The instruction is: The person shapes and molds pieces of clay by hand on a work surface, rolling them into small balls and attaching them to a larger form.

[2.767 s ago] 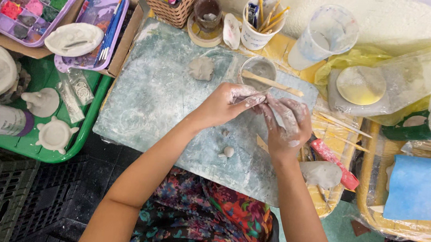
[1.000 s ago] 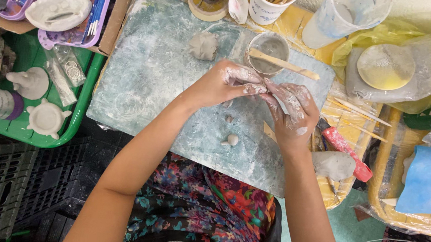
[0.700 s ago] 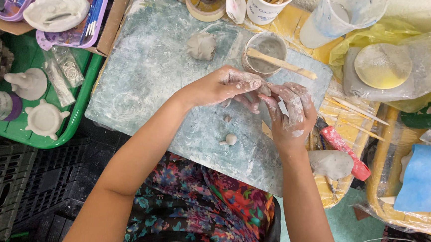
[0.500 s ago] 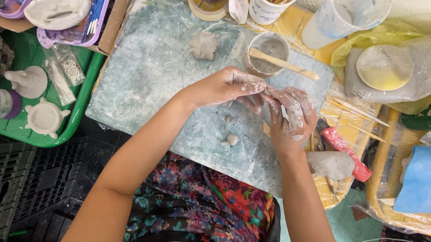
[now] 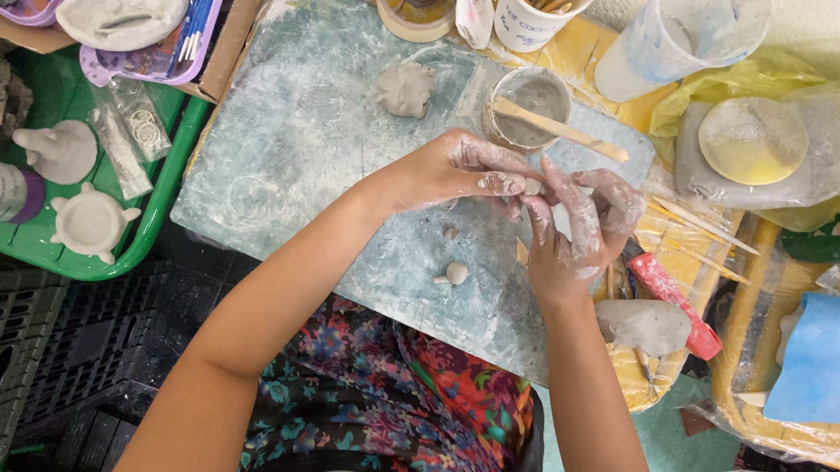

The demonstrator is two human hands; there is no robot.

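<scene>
Just below the slip cup point(image 5: 530, 105), over the right part of the pale green board point(image 5: 299, 151), both hands meet around a small piece of grey clay point(image 5: 534, 187). The left hand point(image 5: 458, 170) reaches in from the board's centre, thumb and forefinger pinched on the piece. The right hand point(image 5: 576, 226) comes up from below the cup, fingers curled loosely about the same piece, palm turned toward the left hand. Both are coated in wet clay.

The clay piece is mostly covered by the fingertips; only a small pale end shows between them. Its shape, its long axis and the way it points cannot be made out.

A flat wooden stick point(image 5: 558, 130) rests across the cup's rim, its long axis running from the cup down toward the right, past the board's edge. A lump of clay point(image 5: 406, 89) lies on the board just left of the cup. Two small clay bits point(image 5: 454, 272) lie on the board below the hands. A larger grey clay mass point(image 5: 643, 325) sits well below and right of the cup, off the board, beside a red-handled tool point(image 5: 673, 302) partly hidden by the right hand.

The worktop's upper edge is cut off, with several containers only partly in view.
</scene>
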